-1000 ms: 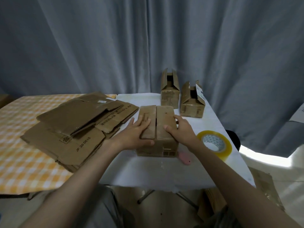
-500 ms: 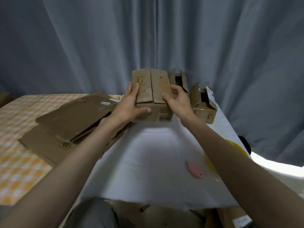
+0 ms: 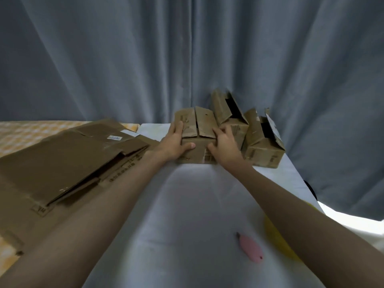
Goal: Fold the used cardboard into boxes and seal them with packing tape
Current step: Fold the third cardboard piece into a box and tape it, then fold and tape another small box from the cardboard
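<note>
Change: folded box (image 3: 197, 140) carried from the near middle of the counter (image 3: 187, 204) to its far edge, now set down beside the others.
Left hand (image 3: 173, 145): fingers along the box's left flap, thumb wrapped onto its front face, grasping it.
Right hand (image 3: 225, 147): fingers curled over the right top edge, gripping.
Neighbours: two open-topped boxes (image 3: 264, 146) just right, the nearer one touching.
Flat cardboard stack (image 3: 68, 163): left.
Pink cutter (image 3: 250, 248): near side.
Yellow tape roll (image 3: 278, 240): partly hidden by the right forearm.
</note>
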Action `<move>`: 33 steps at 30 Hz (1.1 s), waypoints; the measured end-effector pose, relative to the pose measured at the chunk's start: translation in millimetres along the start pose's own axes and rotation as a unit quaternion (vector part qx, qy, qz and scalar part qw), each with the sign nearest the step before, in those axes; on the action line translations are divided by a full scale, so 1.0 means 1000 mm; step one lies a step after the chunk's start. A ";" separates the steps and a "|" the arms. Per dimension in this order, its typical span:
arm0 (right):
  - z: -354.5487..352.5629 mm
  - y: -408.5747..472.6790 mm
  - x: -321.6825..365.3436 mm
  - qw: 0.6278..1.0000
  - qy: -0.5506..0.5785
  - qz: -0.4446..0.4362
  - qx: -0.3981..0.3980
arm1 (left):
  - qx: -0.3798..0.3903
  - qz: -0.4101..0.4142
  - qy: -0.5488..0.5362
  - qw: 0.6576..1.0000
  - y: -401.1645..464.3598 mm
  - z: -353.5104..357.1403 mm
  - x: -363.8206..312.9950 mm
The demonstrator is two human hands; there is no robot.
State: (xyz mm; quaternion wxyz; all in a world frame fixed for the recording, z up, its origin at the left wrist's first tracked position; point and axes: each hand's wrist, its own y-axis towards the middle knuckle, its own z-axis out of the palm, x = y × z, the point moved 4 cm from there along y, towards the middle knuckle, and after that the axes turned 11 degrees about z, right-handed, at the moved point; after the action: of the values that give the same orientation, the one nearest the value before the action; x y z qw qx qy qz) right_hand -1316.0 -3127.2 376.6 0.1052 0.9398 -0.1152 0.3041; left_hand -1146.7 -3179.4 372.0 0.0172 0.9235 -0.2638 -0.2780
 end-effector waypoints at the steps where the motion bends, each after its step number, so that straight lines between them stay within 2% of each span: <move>1: 0.000 0.002 -0.001 1.000 -0.018 -0.005 -0.015 | 0.006 -0.005 0.008 1.000 0.003 0.005 0.000; 8: 0.000 0.000 0.002 0.995 -0.098 -0.024 -0.019 | 0.028 -0.029 0.067 0.997 0.012 0.015 0.000; 18: -0.016 -0.026 0.027 0.986 -0.157 -0.039 -0.043 | 0.063 -0.006 0.123 0.990 -0.022 -0.006 -0.014; 23: -0.013 -0.052 0.070 0.985 -0.151 -0.071 -0.039 | 0.015 0.027 0.183 0.983 -0.066 -0.059 -0.013; 29: 0.042 -0.086 0.143 0.985 -0.123 -0.113 0.050 | 0.012 -0.090 0.208 0.974 -0.144 -0.141 0.064; 33: 0.090 -0.096 0.180 0.977 -0.135 -0.129 0.099 | 0.033 -0.187 0.180 0.965 -0.202 -0.159 0.113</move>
State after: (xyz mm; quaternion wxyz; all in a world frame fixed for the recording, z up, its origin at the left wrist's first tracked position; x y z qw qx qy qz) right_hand -1097.9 -3087.8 400.1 0.0337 0.9848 0.0247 0.1685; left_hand -887.7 -3080.4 413.2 -0.0183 0.9913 -0.0879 -0.0961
